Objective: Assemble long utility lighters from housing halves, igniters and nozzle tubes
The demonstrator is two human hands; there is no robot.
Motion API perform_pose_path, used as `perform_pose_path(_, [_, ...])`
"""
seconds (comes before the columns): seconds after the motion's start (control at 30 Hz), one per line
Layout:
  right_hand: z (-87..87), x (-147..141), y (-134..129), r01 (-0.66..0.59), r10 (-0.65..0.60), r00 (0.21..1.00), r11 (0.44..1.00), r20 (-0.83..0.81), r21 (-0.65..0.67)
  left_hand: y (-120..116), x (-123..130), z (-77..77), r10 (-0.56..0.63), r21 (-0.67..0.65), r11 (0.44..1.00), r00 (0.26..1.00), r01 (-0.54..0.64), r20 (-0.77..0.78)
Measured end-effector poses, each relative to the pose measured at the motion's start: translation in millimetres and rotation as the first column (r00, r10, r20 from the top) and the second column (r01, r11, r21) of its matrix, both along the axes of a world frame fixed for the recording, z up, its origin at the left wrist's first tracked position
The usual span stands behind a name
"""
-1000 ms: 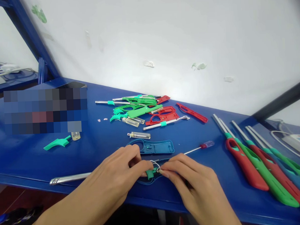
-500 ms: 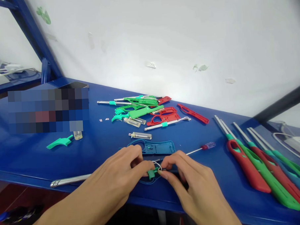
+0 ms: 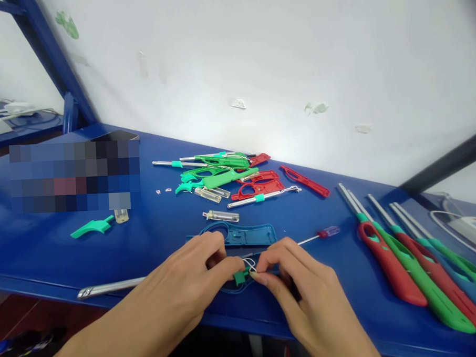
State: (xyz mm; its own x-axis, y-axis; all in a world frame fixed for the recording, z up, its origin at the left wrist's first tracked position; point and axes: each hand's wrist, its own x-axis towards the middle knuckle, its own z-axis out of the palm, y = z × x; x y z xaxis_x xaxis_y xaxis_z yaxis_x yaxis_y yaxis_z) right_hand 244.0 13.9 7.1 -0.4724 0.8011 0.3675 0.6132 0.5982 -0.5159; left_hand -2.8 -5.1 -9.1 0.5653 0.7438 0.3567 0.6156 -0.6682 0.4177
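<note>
While an open blue plastic shell (image 3: 235, 290) is rested between both hands near the front edge of the smooth blue tabletop (image 3: 157, 224), its small green plastic piece (image 3: 239, 278) is pinched by the left hand (image 3: 198, 267). A thin white looped wire (image 3: 252, 262) is met by the right hand (image 3: 303, 278), thumb and forefinger slightly parted; whether it is gripped cannot be told. Behind, red and green plastic casings (image 3: 230, 178) are heaped before a scuffed white wall (image 3: 256, 51). The room's left is crossed by a slanting blue post (image 3: 45, 55); at right, long-barrelled coloured lighters (image 3: 391, 266) are lined up.
</note>
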Motion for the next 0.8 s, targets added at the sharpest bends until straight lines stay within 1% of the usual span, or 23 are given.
perform_pose_path(0.13, [-0.4, 1, 0, 0.028, -0.028, 0.999, 0.999, -0.017, 0.020, -1, 3, 5.0, 0.001, 0.000, 1.000, 1.000, -0.001, -0.001])
perform_pose_path(0.23, [0.2, 2, -1, 0.038, -0.037, 0.997, 0.999, -0.063, 0.009, -1, 4, 5.9, 0.006, 0.012, 1.000, 1.000, -0.006, 0.011])
perform_pose_path(0.37, [1.4, 2, 0, 0.044, -0.043, 0.989, 0.999, -0.143, 0.001, -1, 2, -0.8, 0.026, -0.018, 0.999, 1.000, -0.026, 0.011])
perform_pose_path(0.47, [1.5, 2, 1, 0.082, -0.085, 0.977, 0.996, -0.197, -0.023, -1, 0, -4.8, 0.034, -0.018, 0.999, 0.999, -0.033, 0.040])
perform_pose_path(0.53, [0.4, 3, 0, 0.104, -0.113, 0.969, 0.993, -0.222, -0.054, -1, 1, -3.6, 0.032, 0.002, 0.999, 0.996, -0.033, 0.085])
perform_pose_path(0.63, [-4.0, 4, -3, 0.104, -0.125, 0.952, 0.991, -0.280, -0.087, 0, 5, 3.2, 0.035, 0.065, 0.997, 0.991, -0.043, 0.131])
perform_pose_path(0.73, [-9.2, 5, -4, 0.078, -0.112, 0.925, 0.991, -0.364, -0.107, 2, 9, 11.0, 0.051, 0.143, 0.987, 0.989, -0.071, 0.142])
perform_pose_path(0.8, [-10.9, 5, -5, 0.051, -0.085, 0.908, 0.994, -0.410, -0.093, 4, 10, 14.2, 0.037, 0.180, 0.982, 0.990, -0.061, 0.136])
